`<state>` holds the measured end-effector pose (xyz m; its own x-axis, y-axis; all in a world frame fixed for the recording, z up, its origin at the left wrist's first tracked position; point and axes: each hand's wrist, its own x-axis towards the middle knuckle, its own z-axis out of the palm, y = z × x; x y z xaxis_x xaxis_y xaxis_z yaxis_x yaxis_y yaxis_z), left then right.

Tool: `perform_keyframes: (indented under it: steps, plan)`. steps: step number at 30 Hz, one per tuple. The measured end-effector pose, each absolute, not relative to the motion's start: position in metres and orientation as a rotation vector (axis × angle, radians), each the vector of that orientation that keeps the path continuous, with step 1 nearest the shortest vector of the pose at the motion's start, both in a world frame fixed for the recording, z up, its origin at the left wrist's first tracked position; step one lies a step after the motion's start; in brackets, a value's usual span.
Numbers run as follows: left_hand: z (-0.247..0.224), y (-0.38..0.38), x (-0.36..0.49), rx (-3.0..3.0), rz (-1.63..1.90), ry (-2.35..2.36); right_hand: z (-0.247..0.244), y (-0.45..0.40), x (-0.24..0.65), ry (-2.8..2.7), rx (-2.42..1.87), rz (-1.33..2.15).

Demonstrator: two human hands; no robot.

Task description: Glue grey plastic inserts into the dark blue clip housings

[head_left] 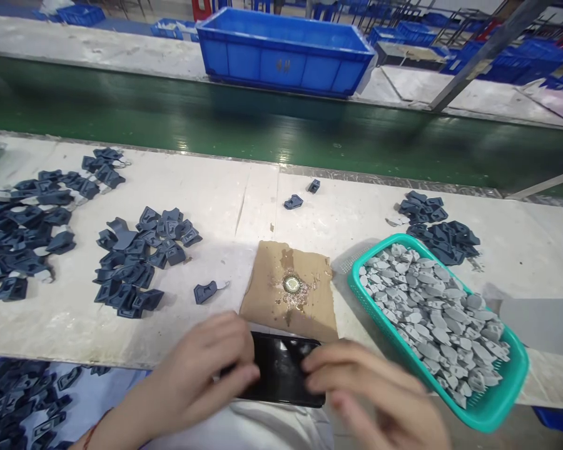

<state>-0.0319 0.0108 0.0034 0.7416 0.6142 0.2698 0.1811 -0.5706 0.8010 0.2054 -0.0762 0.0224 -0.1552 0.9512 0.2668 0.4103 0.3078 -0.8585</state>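
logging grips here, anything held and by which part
The phone, seemingly by its left end in the left hand; the right hand is at its right end.

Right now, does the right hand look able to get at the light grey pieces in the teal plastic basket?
Probably yes: the right hand, fingers over the glossy black phone, is close beside the teal plastic basket, and nothing covers the light grey pieces.

Thin red wrist cord (95, 430), whitish clothing (244, 428)

A green belt (244, 131) runs behind the white table (225, 200), light glinting on it.
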Motion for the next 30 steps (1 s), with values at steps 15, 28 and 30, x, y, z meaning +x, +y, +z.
perform_keyframes:
  steps: [15, 28, 30]
  plan:
    - [0.0, 0.096, -0.002, 2.501, -0.023, 1.37, -0.015, -0.032, 0.317, -1.488, -2.529, 0.258]
    - [0.012, 0.14, 0.003, 2.574, 0.127, 1.493, -0.006, -0.044, 0.316, -1.415, -2.463, 0.328]
    - [0.013, 0.131, -0.02, 2.605, 0.123, 1.58, -0.007, -0.046, 0.317, -1.43, -2.458, 0.318]
